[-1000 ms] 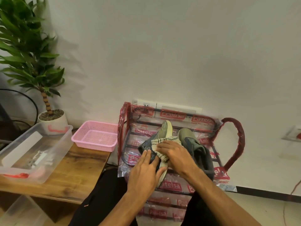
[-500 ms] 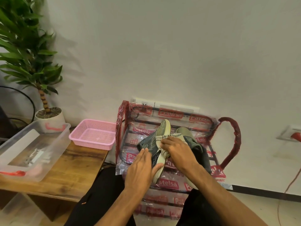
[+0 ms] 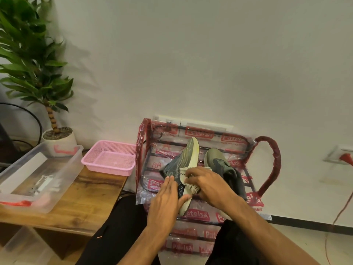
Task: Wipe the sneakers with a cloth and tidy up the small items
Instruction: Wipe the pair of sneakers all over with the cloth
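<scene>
Shifted since half a second ago: cloth (image 3: 188, 177) and right hand (image 3: 207, 185) drawn a little nearer along the sole, view nudged slightly; left hand (image 3: 167, 199) in much the same place.

Far left: potted plant (image 3: 34, 73) against the wall, out of the way. Nearer, on the wooden surface (image 3: 91, 196), a clear plastic bin (image 3: 65, 180) with red latches and a few pale bits inside, too blurred to name; probably the destination for the small items. Just right of it, a pink mesh basket (image 3: 108, 159), nothing visible in it.

Centre: metal rack (image 3: 271, 163) wrapped in clear plastic printed in red with "Patelsa", repeated on many panels; smaller print below one logo unreadable. On it, tipped sneaker (image 3: 188, 155) lying on its side, pale sole facing up, likely turned so the sole can be wiped. Left-hand fingers flat and extended, pressing the shoe's dark upper to steady it, thumb at the sole edge. Right-hand fingers curled closed around the bunched cloth, pressing it on the sole.

Right: second sneaker (image 3: 219, 165) upright, touching the right wrist side. Far right, wall socket with red plug (image 3: 346, 157).
</scene>
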Demonstrator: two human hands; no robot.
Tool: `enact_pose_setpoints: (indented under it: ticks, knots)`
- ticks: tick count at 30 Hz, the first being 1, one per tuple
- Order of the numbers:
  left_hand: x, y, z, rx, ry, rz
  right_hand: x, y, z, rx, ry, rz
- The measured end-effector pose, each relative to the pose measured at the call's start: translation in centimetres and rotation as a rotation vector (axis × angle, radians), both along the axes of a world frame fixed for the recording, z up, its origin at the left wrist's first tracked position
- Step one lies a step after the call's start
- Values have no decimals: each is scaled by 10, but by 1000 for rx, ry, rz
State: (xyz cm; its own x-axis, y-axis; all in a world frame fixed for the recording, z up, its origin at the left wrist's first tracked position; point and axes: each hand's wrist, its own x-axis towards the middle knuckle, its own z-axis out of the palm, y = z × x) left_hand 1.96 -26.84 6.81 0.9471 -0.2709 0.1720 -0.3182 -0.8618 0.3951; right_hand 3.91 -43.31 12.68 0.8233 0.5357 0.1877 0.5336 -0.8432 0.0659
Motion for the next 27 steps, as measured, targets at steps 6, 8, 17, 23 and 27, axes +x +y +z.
enact_pose_setpoints:
  ticks: [6,8,17,23,27]
  knots:
    - [-2,-7,10,-19,-60,49,12,7,-6,-52,-74,-124]
    - [-3,-6,10,-9,-54,71,9,12,-5,-16,-64,-52]
    - [-12,-11,-5,74,-2,56,36,10,3,-76,-96,-71]
    - [-15,-10,-5,123,59,-24,34,23,-5,-23,-49,147]
    - [-11,-7,-3,112,79,18,48,13,2,-52,-102,10]
